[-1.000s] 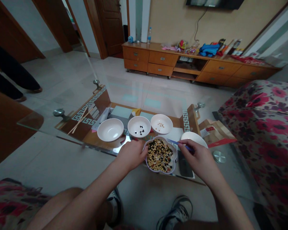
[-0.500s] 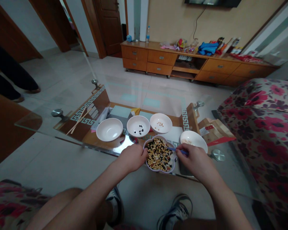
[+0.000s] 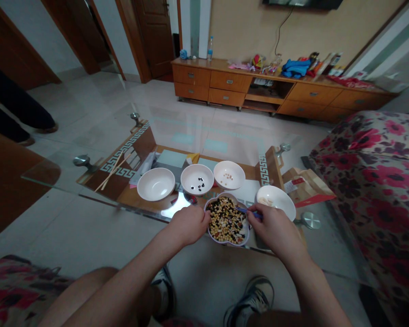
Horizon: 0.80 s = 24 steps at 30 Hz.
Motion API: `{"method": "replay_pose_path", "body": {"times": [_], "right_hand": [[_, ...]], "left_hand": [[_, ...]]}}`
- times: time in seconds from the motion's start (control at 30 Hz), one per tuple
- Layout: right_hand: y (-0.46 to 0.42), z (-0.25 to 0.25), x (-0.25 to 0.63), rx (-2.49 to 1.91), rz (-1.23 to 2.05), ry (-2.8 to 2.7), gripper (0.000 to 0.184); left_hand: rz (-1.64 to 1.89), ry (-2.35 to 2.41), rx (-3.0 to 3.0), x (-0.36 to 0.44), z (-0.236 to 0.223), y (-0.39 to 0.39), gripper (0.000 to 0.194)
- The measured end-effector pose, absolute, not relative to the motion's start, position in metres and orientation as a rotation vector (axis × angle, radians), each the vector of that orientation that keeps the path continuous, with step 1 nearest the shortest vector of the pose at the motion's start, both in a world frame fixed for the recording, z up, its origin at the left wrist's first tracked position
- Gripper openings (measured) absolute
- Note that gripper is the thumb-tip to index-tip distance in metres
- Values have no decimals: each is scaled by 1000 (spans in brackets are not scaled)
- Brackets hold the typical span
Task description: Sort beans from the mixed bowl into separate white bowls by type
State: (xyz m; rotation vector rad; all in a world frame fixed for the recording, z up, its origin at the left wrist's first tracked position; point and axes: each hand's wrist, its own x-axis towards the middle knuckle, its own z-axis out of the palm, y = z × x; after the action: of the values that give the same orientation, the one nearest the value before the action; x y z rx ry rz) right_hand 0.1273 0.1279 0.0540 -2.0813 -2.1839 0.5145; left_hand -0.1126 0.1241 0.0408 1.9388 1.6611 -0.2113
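Note:
A lobed lilac bowl [image 3: 228,221] full of mixed beans stands at the near edge of a glass table [image 3: 98,154]. My left hand [image 3: 188,224] is curled against the bowl's left rim. My right hand [image 3: 276,227] pinches a thin blue tool [image 3: 246,211] whose tip reaches over the beans from the right. Behind stand three white bowls: an empty one [image 3: 156,184], one with a few black beans [image 3: 197,179], one with a few tan beans [image 3: 229,175]. A fourth white bowl [image 3: 276,201] sits just behind my right hand.
Wooden chopsticks [image 3: 113,169] lie on the table's left part. A brown paper bag [image 3: 305,187] rests at the right, beside a floral sofa [image 3: 378,172]. A wooden TV cabinet [image 3: 276,91] lines the far wall. Another person's dark legs [image 3: 17,109] stand at the left.
My right hand has drawn left and nearer, bringing the blue tool's tip over the mixed beans. My left hand stays at the bowl's rim.

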Motion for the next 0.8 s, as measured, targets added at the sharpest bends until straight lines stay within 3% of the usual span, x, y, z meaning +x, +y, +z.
{"method": "replay_pose_path", "body": {"times": [0.8], "right_hand": [[126,63,125,-2055,556,-2125,30]], "left_hand": [[-221,1658,1944,-112,45,124,64]]}}
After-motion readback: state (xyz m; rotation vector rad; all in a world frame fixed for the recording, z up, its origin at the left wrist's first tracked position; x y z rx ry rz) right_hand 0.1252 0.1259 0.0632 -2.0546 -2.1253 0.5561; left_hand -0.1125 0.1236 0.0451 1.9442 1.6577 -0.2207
